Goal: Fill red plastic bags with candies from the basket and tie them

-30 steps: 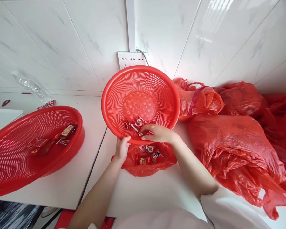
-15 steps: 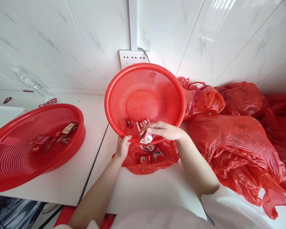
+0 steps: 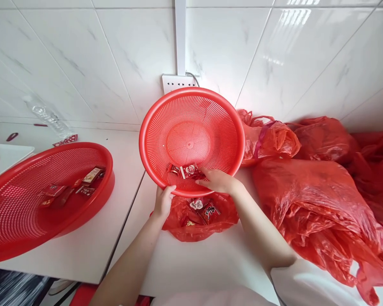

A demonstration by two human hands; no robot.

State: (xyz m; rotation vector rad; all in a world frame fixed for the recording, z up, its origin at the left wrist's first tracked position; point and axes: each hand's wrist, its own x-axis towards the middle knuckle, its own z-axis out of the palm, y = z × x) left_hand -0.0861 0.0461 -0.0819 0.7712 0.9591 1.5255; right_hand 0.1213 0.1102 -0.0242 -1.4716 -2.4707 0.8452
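In the middle, a round red plastic basket [image 3: 191,112] with a perforated wall is tilted toward me. My left hand [image 3: 163,202] is closed on its near rim, thumb over the edge. Inside, my right hand [image 3: 220,180] reaches across that rim, thumb and fingers apart, at the right end of a red-and-white wrapped candy [image 3: 189,171]. A smaller dark red wrapped piece [image 3: 173,169] lies left of it, near my left thumb. Below the rim sits an open red plastic bag [image 3: 191,233] with several wrapped sweets [image 3: 210,211] inside, partly hidden by the basket.
Another red basket [image 3: 107,182] on the left holds several wrapped snacks [image 3: 92,175]. Red plastic bags [image 3: 309,182] are heaped on the right. A clear bottle [image 3: 51,119] lies by the wall beyond a white tray [image 3: 9,148]. Behind the middle basket is a power strip [image 3: 178,81].
The white-and-red wrapped sweet that was in my right hand is out of it; a similar one shows in the bag. My right hand has moved back into the basket, while my left stays on the rim.
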